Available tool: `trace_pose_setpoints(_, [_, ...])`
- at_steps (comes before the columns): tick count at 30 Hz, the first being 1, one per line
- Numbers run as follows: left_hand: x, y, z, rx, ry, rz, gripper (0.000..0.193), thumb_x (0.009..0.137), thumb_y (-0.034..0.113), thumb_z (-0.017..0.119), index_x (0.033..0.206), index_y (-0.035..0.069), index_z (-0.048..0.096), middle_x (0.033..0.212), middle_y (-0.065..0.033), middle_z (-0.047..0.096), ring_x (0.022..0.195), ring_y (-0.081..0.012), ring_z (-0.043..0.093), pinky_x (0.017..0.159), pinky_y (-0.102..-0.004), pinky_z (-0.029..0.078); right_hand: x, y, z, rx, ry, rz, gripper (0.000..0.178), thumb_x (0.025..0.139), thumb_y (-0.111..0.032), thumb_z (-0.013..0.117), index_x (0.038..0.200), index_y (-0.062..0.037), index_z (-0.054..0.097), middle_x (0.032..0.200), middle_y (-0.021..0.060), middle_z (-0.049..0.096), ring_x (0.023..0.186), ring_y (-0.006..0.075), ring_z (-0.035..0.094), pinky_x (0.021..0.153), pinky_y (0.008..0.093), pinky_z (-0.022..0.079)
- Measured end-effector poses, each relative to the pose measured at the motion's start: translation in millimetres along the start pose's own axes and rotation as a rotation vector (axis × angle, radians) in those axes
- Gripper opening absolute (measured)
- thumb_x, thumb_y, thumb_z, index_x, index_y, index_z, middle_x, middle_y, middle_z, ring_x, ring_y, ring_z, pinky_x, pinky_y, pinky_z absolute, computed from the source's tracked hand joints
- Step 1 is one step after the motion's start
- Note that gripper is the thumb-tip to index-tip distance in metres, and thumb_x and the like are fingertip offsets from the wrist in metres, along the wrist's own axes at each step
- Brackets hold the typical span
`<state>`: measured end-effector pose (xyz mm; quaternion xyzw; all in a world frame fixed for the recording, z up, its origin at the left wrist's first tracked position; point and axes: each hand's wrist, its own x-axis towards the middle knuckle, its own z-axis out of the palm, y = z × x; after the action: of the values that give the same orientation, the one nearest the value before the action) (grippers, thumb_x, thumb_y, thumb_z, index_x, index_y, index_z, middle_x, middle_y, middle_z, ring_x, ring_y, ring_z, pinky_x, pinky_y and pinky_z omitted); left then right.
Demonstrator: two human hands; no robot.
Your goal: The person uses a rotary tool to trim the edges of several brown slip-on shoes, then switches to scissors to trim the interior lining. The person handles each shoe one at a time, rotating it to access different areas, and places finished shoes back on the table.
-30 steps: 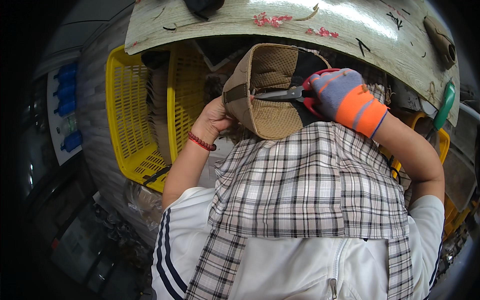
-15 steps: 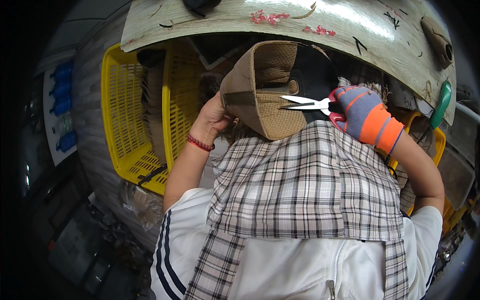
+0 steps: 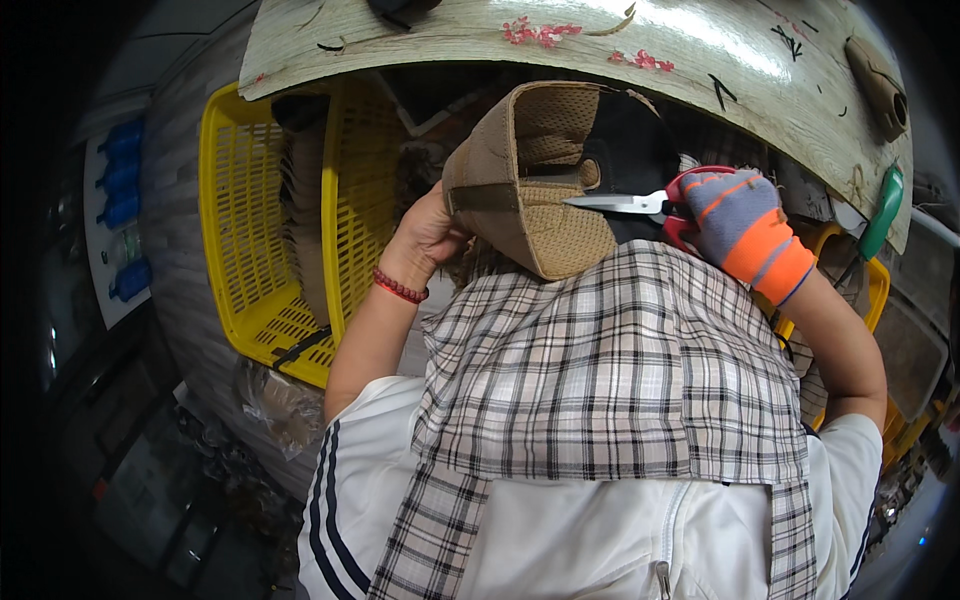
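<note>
My left hand [image 3: 430, 228], bare, with a red beaded bracelet at its wrist, grips the left side of a tan boot upper [image 3: 480, 160]. Some of its fingers are hidden behind the piece. The upper gapes toward me, showing a perforated tan lining and a dark inner part. My right hand [image 3: 735, 210], in a grey and orange knit glove, is closed on the red handles of a pair of scissors [image 3: 625, 203]. The blades are together, pointing left, their tips in front of the lining; whether they touch it I cannot tell.
A light wood-patterned table [image 3: 440, 40] with black scraps spans the top. Another tan upper [image 3: 877, 85] lies at its right end, near a green-handled tool [image 3: 882, 212]. At left, yellow plastic baskets [image 3: 225, 210] hold tan pieces. A plaid apron [image 3: 570, 390] covers my lap.
The scissors' blades have gone from apart to together. My right hand has tightened and shifted slightly right. The boot upper and my left hand have barely moved.
</note>
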<state>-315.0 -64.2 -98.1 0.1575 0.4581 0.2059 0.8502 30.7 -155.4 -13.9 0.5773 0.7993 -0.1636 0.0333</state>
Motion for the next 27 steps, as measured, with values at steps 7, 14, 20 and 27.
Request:
trace_pose_setpoints(7, [-1.2,-0.3,5.4,-0.012,0.012,0.007,0.031,0.072,-0.005,0.075,0.102,0.000,0.067,0.100,-0.0099,0.067,0.091,-0.0212,0.067,0.082,-0.0335,0.058,4.4,-9.8,-15.3,0.151,-0.023,0.037,0.030,0.078,-0.031,0.074,0.097,-0.0083,0.066,0.086,0.0103,0.067,0.084,0.0287,0.066,0.075,0.0376,0.052])
trace_pose_setpoints(14, [-2.5,0.3,6.5,0.027,0.033,0.019,0.032,0.073,-0.005,0.076,0.104,0.000,0.067,0.102,-0.0103,0.067,0.092,-0.0208,0.067,0.083,-0.0339,0.058,4.2,-8.2,-15.0,0.053,-0.129,0.060,0.030,0.080,-0.036,0.072,0.098,-0.0121,0.068,0.086,0.0071,0.069,0.085,0.0252,0.067,0.073,0.0372,0.052])
trace_pose_setpoints(20, [0.1,0.5,0.2,0.029,0.002,0.011,0.033,0.073,-0.005,0.076,0.105,-0.001,0.066,0.102,-0.0108,0.067,0.093,-0.0205,0.067,0.082,-0.0344,0.058,11.0,-6.1,-23.2,-0.016,-0.205,0.051,0.030,0.081,-0.036,0.072,0.099,-0.0129,0.068,0.084,0.0063,0.069,0.082,0.0249,0.068,0.070,0.0363,0.053])
trace_pose_setpoints(27, [1.7,-0.6,-4.3,0.014,-0.025,0.009,0.037,0.075,-0.005,0.075,0.110,-0.002,0.065,0.106,-0.0132,0.068,0.096,-0.0211,0.067,0.085,-0.0358,0.059,19.7,-18.7,-42.3,-0.150,-0.310,0.061,0.028,0.083,-0.037,0.070,0.097,-0.0124,0.067,0.082,0.0082,0.069,0.080,0.0264,0.069,0.071,0.0357,0.054])
